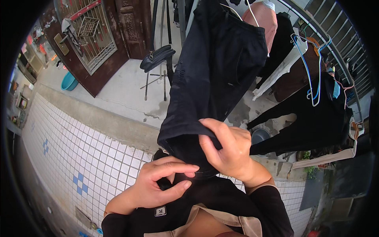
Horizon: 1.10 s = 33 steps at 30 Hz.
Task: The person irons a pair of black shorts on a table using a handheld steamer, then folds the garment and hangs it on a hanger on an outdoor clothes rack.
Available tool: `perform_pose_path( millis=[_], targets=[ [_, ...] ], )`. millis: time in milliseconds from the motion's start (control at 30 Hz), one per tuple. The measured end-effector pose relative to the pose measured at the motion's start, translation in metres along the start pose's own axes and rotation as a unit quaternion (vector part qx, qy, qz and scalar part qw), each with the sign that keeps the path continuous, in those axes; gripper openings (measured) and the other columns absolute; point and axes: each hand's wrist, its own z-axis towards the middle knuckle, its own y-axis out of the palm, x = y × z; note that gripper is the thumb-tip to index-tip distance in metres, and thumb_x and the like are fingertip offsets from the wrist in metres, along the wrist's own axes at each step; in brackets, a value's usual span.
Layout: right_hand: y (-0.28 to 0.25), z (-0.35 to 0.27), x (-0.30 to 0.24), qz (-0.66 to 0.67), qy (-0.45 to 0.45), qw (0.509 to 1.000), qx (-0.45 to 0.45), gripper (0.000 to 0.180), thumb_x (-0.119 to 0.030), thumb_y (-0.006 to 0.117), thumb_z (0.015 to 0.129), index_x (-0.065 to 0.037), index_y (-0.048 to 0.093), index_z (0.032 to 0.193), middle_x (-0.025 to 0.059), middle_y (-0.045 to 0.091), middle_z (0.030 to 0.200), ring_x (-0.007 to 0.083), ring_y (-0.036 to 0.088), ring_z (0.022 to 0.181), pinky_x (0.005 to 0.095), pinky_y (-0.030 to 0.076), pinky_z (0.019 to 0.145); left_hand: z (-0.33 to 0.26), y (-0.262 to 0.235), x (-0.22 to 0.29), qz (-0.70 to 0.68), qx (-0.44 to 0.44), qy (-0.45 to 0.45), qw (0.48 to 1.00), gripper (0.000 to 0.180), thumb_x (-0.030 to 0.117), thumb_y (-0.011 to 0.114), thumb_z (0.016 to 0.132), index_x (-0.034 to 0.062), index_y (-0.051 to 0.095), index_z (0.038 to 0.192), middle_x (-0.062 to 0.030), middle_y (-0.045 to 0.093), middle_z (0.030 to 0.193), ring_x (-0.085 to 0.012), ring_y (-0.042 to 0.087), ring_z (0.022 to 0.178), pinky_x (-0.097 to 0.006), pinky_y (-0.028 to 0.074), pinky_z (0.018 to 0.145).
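Black trousers hang in front of me from a white hanger, elastic waistband uppermost. One leg comes down toward my chest, its hem opening facing me. My right hand is closed on the edge of that opening, thumb on the inside and fingers over the outer cloth. Just below and left of the hem is my left hand, its thumb and index finger apart with nothing seen between them. The other fingers of that hand are partly hidden.
Clothes on hangers, among them black garments and a pink one, hang at the right. Empty blue and white hangers hang there too. A black bag is on a stand behind. Far left are a brown door and teal basin.
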Motion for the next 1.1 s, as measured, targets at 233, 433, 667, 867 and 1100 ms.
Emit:
perform_pose_path(
  millis=[233,433,667,867,1100],
  targets=[
    [0.017,-0.015,-0.038,0.130,-0.050,0.985,-0.101,0.047,-0.003,0.077,0.068,0.007,0.063,0.112,0.0048,0.058,0.065,0.0206,0.059,0.050,0.0316,0.044,0.045,-0.012,0.006,-0.071,-0.013,0.135,-0.103,0.985,0.031,0.003,0.064,0.088,0.0008,0.064,0.120,0.0002,0.061,0.076,-0.0056,0.055,0.067,-0.023,0.045,0.061],
    [0.085,-0.032,-0.086,0.302,-0.068,0.922,-0.233,0.042,-0.002,0.066,0.077,0.010,0.053,0.116,0.0111,0.057,0.068,0.0281,0.062,0.060,0.0365,0.050,0.053,0.020,-0.006,-0.111,-0.150,0.233,-0.158,0.948,0.031,0.004,0.063,0.089,0.0008,0.063,0.120,-0.0004,0.061,0.079,-0.0064,0.056,0.069,-0.024,0.046,0.062],
    [0.082,-0.017,-0.101,0.393,-0.078,0.869,-0.291,0.036,-0.011,0.065,0.090,0.005,0.050,0.120,0.0150,0.057,0.093,0.0294,0.064,0.084,0.0359,0.052,0.071,0.006,-0.066,-0.087,-0.263,0.304,-0.158,0.902,0.032,0.005,0.063,0.090,0.0008,0.063,0.121,-0.0012,0.061,0.081,-0.0073,0.056,0.071,-0.024,0.046,0.062],
    [0.063,0.021,-0.024,0.148,-0.039,0.988,0.026,0.047,-0.016,0.077,0.083,-0.002,0.060,0.124,0.0094,0.064,0.100,0.0258,0.063,0.083,0.0338,0.052,0.070,-0.003,-0.083,-0.090,-0.284,0.324,-0.167,0.887,0.032,0.007,0.062,0.090,0.0009,0.062,0.122,-0.0018,0.061,0.083,-0.0081,0.057,0.072,-0.024,0.047,0.063],
    [0.105,-0.013,-0.015,0.178,0.004,0.984,-0.027,0.038,-0.010,0.075,0.079,-0.006,0.064,0.115,0.0047,0.055,0.083,0.0249,0.059,0.075,0.0352,0.050,0.064,-0.006,-0.083,-0.100,-0.271,0.355,-0.191,0.874,0.032,0.008,0.062,0.091,0.0009,0.062,0.123,-0.0026,0.062,0.086,-0.0090,0.058,0.074,-0.025,0.048,0.064]
  ],
)
